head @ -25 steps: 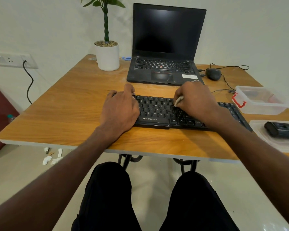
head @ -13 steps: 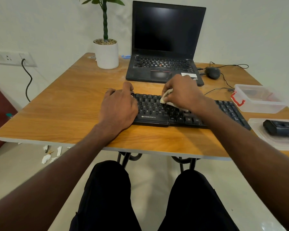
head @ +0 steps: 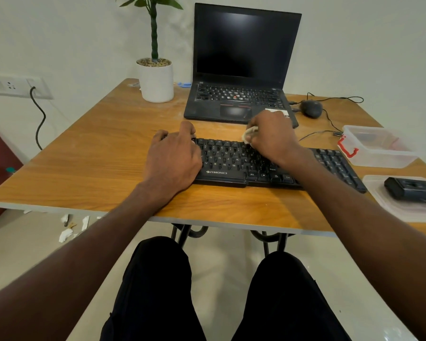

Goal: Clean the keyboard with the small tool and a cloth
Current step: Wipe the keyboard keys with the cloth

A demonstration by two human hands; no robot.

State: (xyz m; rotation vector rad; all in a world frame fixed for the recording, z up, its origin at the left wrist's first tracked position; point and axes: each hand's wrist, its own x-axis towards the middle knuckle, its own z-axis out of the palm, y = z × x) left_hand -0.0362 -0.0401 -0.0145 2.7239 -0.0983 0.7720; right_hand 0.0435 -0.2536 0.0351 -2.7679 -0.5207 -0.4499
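My left hand [head: 174, 159] lies flat on the keyboard's [head: 234, 166] left end so it won't slide, right hand [head: 272, 137] bunched around the cloth [head: 249, 133], rubbing the far row.

We are looking down at our own body from the head view. Both of our forearms are showing bare from the lower frame edges up to the wrists; no sleeve is reaching into sight on either one. Our left hand [head: 174, 158] and right hand [head: 272, 137] are wearing no gloves, and we are seeing no ring, watch or band on the parts that show. On our legs we are wearing black trousers [head: 155, 291] of plain, matte cloth, with soft folds running along both thighs. We are making out no logo, pattern or marking on the fabric.
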